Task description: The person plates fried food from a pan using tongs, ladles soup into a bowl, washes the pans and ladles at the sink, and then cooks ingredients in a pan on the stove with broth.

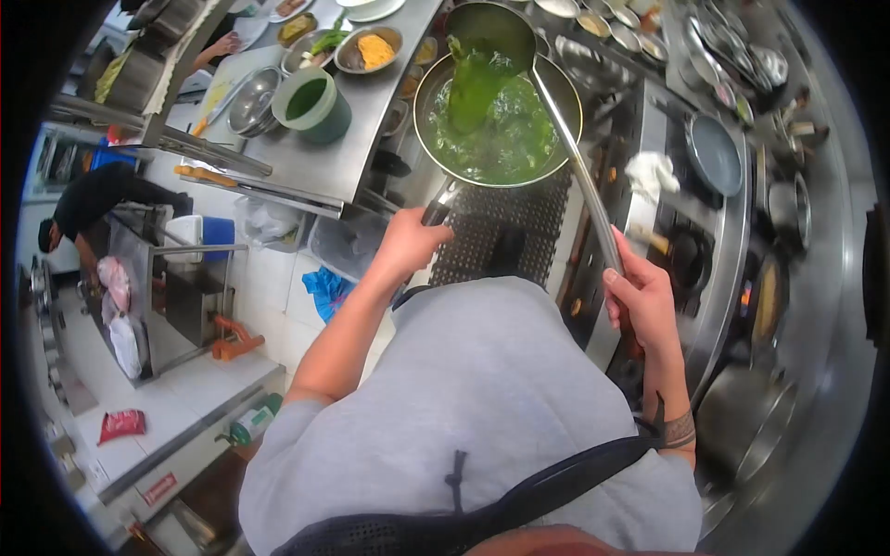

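Observation:
My left hand (413,243) is closed around the handle of a frying pan (419,130), in front of my body. Bubbly bright green liquid (510,144) covers the bottom of the pan. In my right hand (642,292) is the long metal handle of a ladle (586,176), running up and away from me. The ladle's large bowl is tilted over the pan's far side, and green liquid runs from it into the pan.
A steel counter at left carries a plastic tub (324,128) of dark green liquid and a metal bowl (345,57) of orange food. Right, the stove has a grey pan (714,153), a white cloth (652,176) and a flame (746,295). Another person (111,195) bends at far left.

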Action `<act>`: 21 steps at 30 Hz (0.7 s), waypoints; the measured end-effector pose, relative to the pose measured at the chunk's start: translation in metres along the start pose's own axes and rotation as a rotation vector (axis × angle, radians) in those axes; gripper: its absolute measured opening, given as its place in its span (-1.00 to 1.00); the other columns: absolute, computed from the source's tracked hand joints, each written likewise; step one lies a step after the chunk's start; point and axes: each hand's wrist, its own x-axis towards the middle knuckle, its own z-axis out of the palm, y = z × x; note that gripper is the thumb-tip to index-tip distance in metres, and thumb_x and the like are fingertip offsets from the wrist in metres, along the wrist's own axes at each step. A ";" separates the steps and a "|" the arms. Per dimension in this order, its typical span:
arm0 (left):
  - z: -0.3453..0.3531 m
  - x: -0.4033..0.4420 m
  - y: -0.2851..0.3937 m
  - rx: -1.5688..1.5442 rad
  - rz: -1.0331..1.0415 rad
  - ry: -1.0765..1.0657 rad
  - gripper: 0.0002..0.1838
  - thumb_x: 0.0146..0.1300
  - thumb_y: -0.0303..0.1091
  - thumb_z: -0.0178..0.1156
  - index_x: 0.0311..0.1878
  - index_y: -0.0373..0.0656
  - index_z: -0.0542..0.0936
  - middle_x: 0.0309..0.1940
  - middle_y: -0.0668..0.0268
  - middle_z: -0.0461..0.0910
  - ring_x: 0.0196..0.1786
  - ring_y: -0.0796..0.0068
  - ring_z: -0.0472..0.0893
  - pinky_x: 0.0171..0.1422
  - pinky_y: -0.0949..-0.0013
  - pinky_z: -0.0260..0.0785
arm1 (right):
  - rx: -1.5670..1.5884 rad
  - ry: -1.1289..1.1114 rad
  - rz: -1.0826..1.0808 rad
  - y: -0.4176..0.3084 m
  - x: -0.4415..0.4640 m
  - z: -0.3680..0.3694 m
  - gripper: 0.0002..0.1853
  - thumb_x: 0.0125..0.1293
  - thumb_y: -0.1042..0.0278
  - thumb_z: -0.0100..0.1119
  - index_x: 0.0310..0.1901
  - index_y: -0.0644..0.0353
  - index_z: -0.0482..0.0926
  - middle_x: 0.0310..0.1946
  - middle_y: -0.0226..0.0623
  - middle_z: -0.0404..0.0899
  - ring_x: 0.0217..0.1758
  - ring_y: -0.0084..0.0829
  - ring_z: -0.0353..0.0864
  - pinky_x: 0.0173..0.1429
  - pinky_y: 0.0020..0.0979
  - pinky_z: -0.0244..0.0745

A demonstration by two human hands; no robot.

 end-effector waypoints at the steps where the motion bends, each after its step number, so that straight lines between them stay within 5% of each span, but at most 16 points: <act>1: 0.002 0.006 0.028 -0.029 -0.009 0.060 -0.71 0.08 -0.30 0.34 -0.24 -0.36 0.67 -0.60 0.25 0.58 -0.57 0.47 0.53 -0.45 0.30 0.38 | -0.170 0.018 -0.093 -0.026 0.027 -0.022 -0.35 0.41 0.48 0.21 0.52 0.02 0.36 -0.50 -0.49 0.46 -0.61 -0.69 0.37 -0.53 -0.55 0.38; 3: 0.008 0.010 0.054 -0.095 -0.012 0.138 -0.81 0.15 -0.37 0.35 -0.40 -0.26 0.55 -0.68 0.42 0.43 -0.66 0.60 0.39 -0.56 0.38 0.21 | -0.434 0.097 -0.191 -0.051 0.051 -0.042 -0.35 0.35 0.50 0.25 0.48 -0.03 0.43 -0.48 -0.49 0.49 -0.55 -0.70 0.35 -0.37 -0.54 0.41; 7: 0.013 0.033 0.084 -0.193 -0.027 0.205 -0.81 0.15 -0.37 0.37 -0.37 -0.25 0.56 -0.68 0.42 0.44 -0.66 0.60 0.40 -0.55 0.37 0.23 | -0.782 0.099 -0.465 -0.082 0.120 -0.065 -0.32 0.33 0.50 0.25 0.50 -0.01 0.38 -0.45 -0.30 0.55 -0.42 -0.55 0.48 -0.15 -0.38 0.52; 8: 0.014 0.042 0.089 -0.211 -0.036 0.227 -0.81 0.15 -0.36 0.37 -0.37 -0.25 0.56 -0.67 0.42 0.45 -0.65 0.59 0.41 -0.54 0.37 0.24 | -0.791 0.077 -0.471 -0.084 0.143 -0.067 -0.32 0.33 0.50 0.25 0.50 -0.01 0.38 -0.45 -0.30 0.55 -0.42 -0.55 0.48 -0.15 -0.38 0.52; 10: 0.015 0.065 0.099 -0.241 -0.039 0.262 -0.80 0.14 -0.36 0.38 -0.36 -0.25 0.56 -0.66 0.41 0.45 -0.64 0.58 0.42 -0.53 0.36 0.26 | -1.019 0.132 -0.855 -0.074 0.202 -0.072 -0.28 0.32 0.50 0.27 0.52 -0.13 0.37 -0.49 -0.40 0.51 -0.54 -0.63 0.36 -0.29 -0.53 0.40; 11: 0.014 0.076 0.104 -0.197 -0.040 0.275 -0.77 0.12 -0.35 0.38 -0.30 -0.33 0.61 -0.61 0.32 0.52 -0.62 0.51 0.48 -0.52 0.33 0.31 | -1.059 0.065 -0.774 -0.078 0.221 -0.066 -0.32 0.39 0.42 0.24 0.53 0.00 0.32 -0.46 -0.33 0.52 -0.48 -0.49 0.52 -0.26 -0.33 0.56; 12: 0.013 0.088 0.108 -0.153 -0.044 0.286 -0.72 0.10 -0.35 0.38 -0.24 -0.40 0.65 -0.56 0.23 0.59 -0.61 0.44 0.54 -0.50 0.30 0.37 | -1.065 0.051 -0.778 -0.091 0.230 -0.054 -0.32 0.39 0.42 0.24 0.53 0.00 0.32 -0.46 -0.33 0.52 -0.48 -0.49 0.52 -0.26 -0.33 0.56; 14: 0.008 0.115 0.115 -0.147 -0.063 0.286 -0.71 0.10 -0.35 0.39 -0.24 -0.41 0.65 -0.55 0.21 0.59 -0.57 0.42 0.55 -0.47 0.28 0.38 | -0.545 -0.206 -0.050 -0.115 0.243 -0.030 -0.40 0.46 0.39 0.19 0.51 0.03 0.37 -0.46 -0.38 0.51 -0.54 -0.51 0.48 -0.43 -0.38 0.50; 16: 0.001 0.139 0.121 -0.136 -0.077 0.282 -0.71 0.10 -0.34 0.40 -0.24 -0.41 0.65 -0.53 0.20 0.60 -0.54 0.41 0.57 -0.43 0.26 0.40 | -0.346 -0.326 0.033 -0.124 0.264 -0.023 -0.41 0.52 0.38 0.10 0.54 0.01 0.29 -0.45 -0.41 0.49 -0.58 -0.55 0.43 -0.56 -0.44 0.41; 19: -0.012 0.175 0.128 -0.155 -0.114 0.266 -0.78 0.16 -0.35 0.40 -0.32 -0.26 0.58 -0.61 0.44 0.45 -0.59 0.59 0.39 -0.52 0.34 0.23 | 0.452 -0.593 0.661 -0.161 0.284 -0.032 -0.34 0.55 0.39 0.03 0.61 -0.10 0.10 -0.41 -0.37 0.48 -0.59 -0.56 0.40 -0.62 -0.46 0.32; 21: -0.024 0.191 0.135 -0.223 -0.071 0.271 -0.79 0.17 -0.35 0.40 -0.34 -0.23 0.55 -0.61 0.45 0.44 -0.60 0.61 0.38 -0.51 0.34 0.20 | 0.490 -0.609 0.723 -0.184 0.300 -0.047 -0.34 0.54 0.38 0.04 0.60 -0.11 0.12 -0.41 -0.35 0.48 -0.59 -0.54 0.40 -0.62 -0.46 0.32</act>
